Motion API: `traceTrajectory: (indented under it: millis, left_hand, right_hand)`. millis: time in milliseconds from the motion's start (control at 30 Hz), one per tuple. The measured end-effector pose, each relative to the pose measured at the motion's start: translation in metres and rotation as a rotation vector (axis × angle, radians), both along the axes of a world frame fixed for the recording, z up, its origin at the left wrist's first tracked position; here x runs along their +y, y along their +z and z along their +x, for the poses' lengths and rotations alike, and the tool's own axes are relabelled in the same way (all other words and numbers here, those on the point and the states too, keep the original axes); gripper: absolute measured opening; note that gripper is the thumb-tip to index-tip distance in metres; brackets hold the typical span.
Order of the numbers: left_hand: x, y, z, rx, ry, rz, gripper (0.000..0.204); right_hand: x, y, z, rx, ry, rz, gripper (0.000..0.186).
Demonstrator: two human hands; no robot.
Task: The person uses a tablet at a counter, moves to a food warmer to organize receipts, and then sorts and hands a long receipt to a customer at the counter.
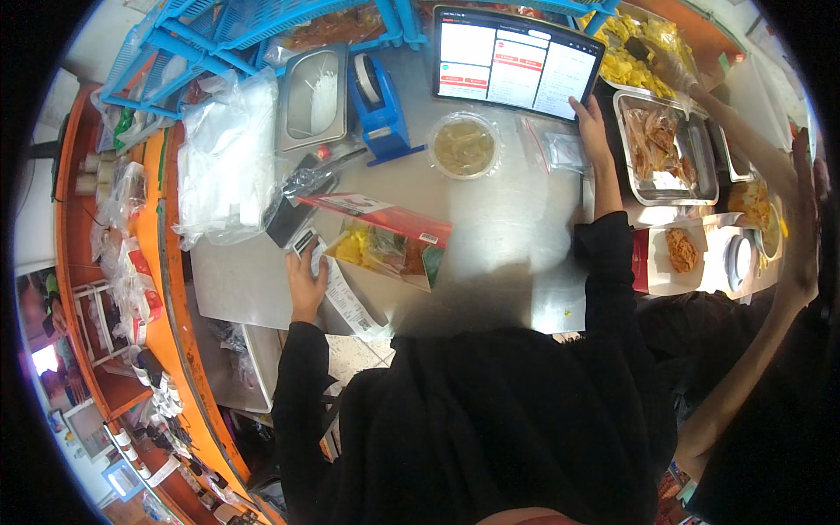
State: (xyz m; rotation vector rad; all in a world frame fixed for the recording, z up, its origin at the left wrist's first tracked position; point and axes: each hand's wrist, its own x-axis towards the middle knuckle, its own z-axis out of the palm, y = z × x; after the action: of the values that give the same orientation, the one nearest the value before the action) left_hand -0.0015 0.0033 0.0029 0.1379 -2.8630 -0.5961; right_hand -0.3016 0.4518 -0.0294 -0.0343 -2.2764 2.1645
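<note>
My left hand is closed on a long white paper receipt, which trails toward the table's near edge. A small dark-and-white thing by its fingertips is too small to make out. Just right of it sits an open red-and-white carton holding yellow chips and brown food. My right hand grips the lower right corner of a tablet, thumb on the lit screen. Left of that hand lie a small clear packet and a round lidded plastic tub.
A blue tape dispenser, a metal tray and clear plastic bags stand at the back left, under blue racks. At right, a co-worker's arm reaches over trays of chips and a carton with fried chicken.
</note>
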Motion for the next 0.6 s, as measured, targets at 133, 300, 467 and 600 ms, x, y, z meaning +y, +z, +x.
traceTrajectory:
  millis: [133,300,467,600]
  left_hand:
    - [-0.001,-0.002,0.002,-0.016,-0.003,0.016,0.038]
    - [0.002,0.002,0.001,-0.034,0.014,0.039,0.038]
    - [0.003,0.003,0.003,-0.004,0.016,0.011,0.036]
    - [0.003,0.003,-0.001,0.009,0.006,-0.004,0.036]
  right_hand:
    - [-0.006,0.011,0.006,-0.039,-0.038,-0.215,0.04]
    - [-0.002,0.005,0.006,0.014,0.044,0.111,0.053]
    - [0.0,0.001,0.002,-0.055,0.031,0.087,0.059]
    - [0.001,-0.002,0.001,-0.034,-0.066,0.022,0.057]
